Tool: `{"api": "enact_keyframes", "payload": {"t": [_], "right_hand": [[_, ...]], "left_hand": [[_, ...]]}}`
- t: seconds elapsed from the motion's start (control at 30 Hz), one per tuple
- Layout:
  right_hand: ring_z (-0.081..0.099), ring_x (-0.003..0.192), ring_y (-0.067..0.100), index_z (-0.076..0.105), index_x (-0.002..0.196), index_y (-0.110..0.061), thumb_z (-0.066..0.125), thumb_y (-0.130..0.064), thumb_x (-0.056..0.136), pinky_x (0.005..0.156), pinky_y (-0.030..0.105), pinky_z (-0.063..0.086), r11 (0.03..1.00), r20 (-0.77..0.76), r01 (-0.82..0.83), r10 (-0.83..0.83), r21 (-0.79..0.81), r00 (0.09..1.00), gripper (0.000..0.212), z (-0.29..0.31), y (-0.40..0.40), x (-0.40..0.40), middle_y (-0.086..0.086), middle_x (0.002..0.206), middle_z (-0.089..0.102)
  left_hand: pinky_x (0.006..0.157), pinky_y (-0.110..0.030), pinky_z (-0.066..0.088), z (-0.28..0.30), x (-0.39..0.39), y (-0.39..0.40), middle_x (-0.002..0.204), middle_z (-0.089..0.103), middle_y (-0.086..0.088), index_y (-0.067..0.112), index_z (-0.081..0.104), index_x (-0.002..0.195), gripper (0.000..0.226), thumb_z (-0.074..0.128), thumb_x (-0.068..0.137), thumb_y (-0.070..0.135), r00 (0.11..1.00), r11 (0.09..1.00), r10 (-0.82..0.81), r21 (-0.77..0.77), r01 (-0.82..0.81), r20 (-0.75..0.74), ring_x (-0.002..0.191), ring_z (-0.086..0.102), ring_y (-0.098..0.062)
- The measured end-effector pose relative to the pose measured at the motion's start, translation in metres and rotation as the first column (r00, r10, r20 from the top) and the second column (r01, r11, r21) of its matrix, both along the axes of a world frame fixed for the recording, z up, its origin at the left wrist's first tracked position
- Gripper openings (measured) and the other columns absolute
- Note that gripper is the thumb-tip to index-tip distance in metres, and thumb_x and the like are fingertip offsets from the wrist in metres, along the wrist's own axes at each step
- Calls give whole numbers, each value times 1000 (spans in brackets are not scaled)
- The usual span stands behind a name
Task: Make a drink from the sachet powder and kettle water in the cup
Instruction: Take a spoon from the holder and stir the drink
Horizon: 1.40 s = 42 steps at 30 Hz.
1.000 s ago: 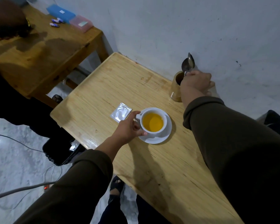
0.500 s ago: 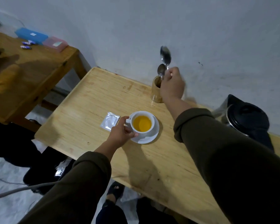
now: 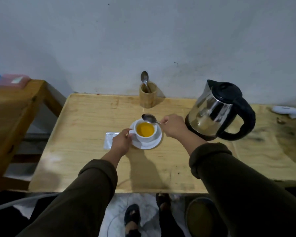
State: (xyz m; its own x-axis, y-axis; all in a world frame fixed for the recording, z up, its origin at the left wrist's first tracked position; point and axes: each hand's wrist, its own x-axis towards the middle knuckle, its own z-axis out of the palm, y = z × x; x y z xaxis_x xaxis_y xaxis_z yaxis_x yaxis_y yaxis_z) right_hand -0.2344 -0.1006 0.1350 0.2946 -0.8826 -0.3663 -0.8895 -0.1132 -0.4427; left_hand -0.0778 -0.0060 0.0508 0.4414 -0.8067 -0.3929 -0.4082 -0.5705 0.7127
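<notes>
Stirring step about to start, by my read: powder and water look already in, liquid in the cup [image 3: 145, 132] is orange-yellow, spoon not yet in it.

Right hand [image 3: 173, 126] pinches the handle of a spoon [image 3: 149, 118], fingers closed on it; the bowl of the spoon hangs over the far rim of the cup, above the liquid, not touching as far as I can tell. Left hand [image 3: 120, 142] is on the cup's left side at the handle, fingers curled round it; whether it grips or just steadies, can't tell.

Cup sits on a white saucer [image 3: 155, 142], mid-table [image 3: 85, 151]. Silver sachet [image 3: 108, 139] lies flat just left of the saucer, partly under the left hand; looks spent, can't confirm.

Next move calls for: tip the spoon down into the liquid, stir gently, keep the left hand bracing so the cup doesn't skid on the saucer. Cup is fairly full, so a slop risk.

Other containers:
- Kettle [image 3: 217, 110], right of the cup, lid shut, contents hidden.
- Wooden holder [image 3: 148, 98] at the far edge by the wall, one second spoon [image 3: 144, 79] standing in it.
</notes>
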Motion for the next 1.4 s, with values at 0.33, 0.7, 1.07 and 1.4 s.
{"api": "enact_keyframes", "payload": {"t": [0.33,0.7,1.07,1.4], "right_hand": [[50,51,13,58,64,-9,53,-15,87,43,23,35,1000,-285,-21,18,-9,958,25,6,7,14,2,61,61],[54,79,21,61,99,-5,59,-13,89,62,23,44,983,-254,-98,56,-156,966,13,13,1,39,8,92,54],[63,102,21,71,100,-12,54,-9,90,75,20,42,973,184,128,-92,-195,979,20,1,12,44,8,110,69],[66,98,20,73,100,-10,60,-21,90,84,23,48,983,275,81,-33,-165,961,20,-4,16,41,9,101,74]], "left_hand": [[93,-28,40,4,18,0,125,65,-14,10,59,127,34,49,96,21,994,996,-84,-9,85,75,119,57,-29],[78,-21,37,5,17,0,120,68,-7,18,64,121,30,50,96,23,1000,1000,-1,-18,1,9,112,60,-24],[78,-23,38,1,17,-1,119,68,-8,22,62,124,32,50,95,30,1000,1000,-8,7,9,-14,108,61,-24],[82,-24,40,-1,16,0,118,68,-8,24,62,124,34,52,93,34,996,999,48,9,-47,-79,109,60,-24]]}}
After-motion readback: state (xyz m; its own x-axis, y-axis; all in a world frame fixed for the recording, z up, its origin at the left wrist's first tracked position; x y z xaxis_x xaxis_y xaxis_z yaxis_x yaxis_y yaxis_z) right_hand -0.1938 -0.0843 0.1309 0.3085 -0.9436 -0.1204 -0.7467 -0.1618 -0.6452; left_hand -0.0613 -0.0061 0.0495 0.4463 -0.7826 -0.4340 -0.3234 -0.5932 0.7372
